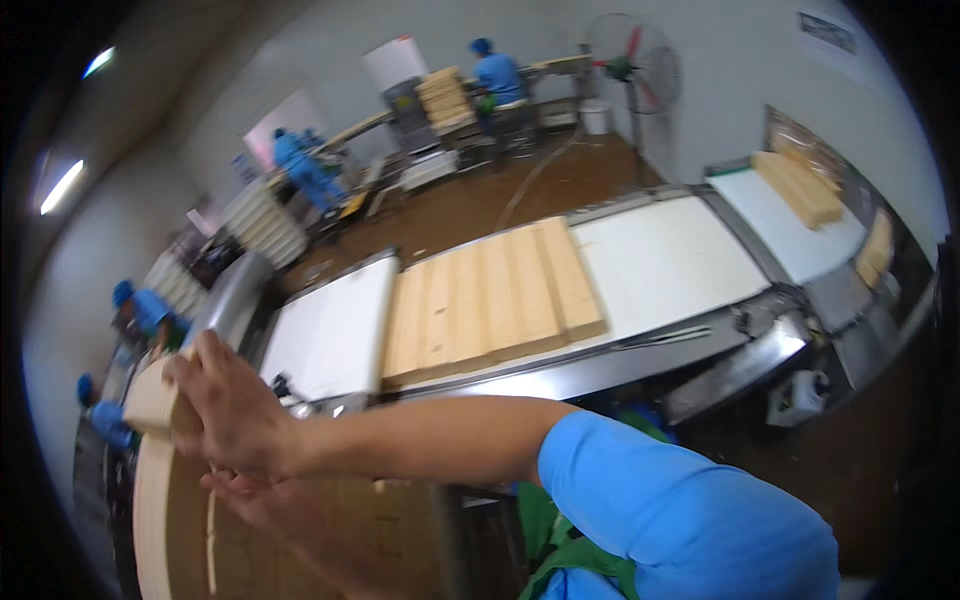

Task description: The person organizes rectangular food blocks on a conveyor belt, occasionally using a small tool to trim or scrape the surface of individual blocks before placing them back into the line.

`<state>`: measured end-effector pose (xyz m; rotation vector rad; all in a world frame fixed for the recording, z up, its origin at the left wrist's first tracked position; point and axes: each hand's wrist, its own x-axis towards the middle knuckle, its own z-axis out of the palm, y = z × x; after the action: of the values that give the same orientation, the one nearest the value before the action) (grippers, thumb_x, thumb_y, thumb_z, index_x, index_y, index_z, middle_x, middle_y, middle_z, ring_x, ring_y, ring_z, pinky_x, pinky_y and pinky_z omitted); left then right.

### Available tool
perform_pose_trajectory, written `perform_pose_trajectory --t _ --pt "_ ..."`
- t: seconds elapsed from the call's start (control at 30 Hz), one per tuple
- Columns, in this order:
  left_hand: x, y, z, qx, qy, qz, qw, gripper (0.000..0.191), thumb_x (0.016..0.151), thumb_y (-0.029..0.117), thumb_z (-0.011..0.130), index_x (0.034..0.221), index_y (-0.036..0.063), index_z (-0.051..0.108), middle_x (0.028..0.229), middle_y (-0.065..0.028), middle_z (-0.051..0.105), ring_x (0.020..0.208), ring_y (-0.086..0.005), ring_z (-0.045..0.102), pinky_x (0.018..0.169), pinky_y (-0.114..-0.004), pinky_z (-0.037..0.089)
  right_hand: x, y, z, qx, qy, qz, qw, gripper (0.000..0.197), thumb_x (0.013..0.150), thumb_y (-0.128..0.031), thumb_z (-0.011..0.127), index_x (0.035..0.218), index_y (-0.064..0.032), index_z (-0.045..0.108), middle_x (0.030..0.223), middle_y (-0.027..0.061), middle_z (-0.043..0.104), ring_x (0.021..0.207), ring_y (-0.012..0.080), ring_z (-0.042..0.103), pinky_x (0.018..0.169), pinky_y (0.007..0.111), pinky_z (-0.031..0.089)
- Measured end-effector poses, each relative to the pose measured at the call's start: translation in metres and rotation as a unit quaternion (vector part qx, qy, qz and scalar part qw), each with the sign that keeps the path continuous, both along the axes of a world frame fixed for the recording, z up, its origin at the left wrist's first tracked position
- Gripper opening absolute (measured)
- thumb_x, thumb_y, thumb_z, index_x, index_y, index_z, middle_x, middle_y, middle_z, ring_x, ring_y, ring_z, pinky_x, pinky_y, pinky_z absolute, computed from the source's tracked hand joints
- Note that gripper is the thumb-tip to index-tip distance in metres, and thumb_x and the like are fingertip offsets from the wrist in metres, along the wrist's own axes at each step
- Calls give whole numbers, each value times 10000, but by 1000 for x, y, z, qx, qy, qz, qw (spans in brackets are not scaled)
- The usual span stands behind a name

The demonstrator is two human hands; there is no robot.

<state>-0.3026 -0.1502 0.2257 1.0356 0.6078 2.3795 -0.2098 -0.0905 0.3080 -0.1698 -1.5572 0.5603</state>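
My right hand (232, 412), at the end of a blue sleeve, reaches far to the left. Its fingers grip the upper edge of a pale yellow block (150, 397). This block rests on top of a tall pale yellow stack (157, 517), whose material I cannot tell for sure. Below my right wrist, my left hand (277, 506) is blurred beside the stack, its fingertips partly hidden; whether it holds anything I cannot tell. Before me, several pale yellow bars (487, 292) lie side by side on a white conveyor belt (667, 255).
A long thin metal tool (664, 339) lies along the conveyor's near edge. More bars (799, 187) sit on a belt at right. A floor fan (622, 67) stands behind. People in blue (495, 75) work farther off, near stacked pale blocks (446, 97) and white trays (266, 221).
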Motion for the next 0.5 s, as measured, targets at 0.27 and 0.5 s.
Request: perform_pose_trajectory --t 0.27,0.5 --pt "138 64 -47 -18 123 -307 943 677 964 573 307 1375 37 365 1328 -127 486 1215 -247 478 1053 -448 364 248 -44 -164 -57 -112 -193 973 801 679 -200 823 1319 -70 359 1260 206 383 1146 349 445 966 437 410" --pt "285 178 -113 -202 480 -319 792 463 987 437 439 1055 15 617 921 -130 652 981 -227 612 859 -351 478 360 -14 -204 -312 -187 -452 814 940 712 -301 777 1400 70 254 1182 245 428 1093 375 490 934 415 438"
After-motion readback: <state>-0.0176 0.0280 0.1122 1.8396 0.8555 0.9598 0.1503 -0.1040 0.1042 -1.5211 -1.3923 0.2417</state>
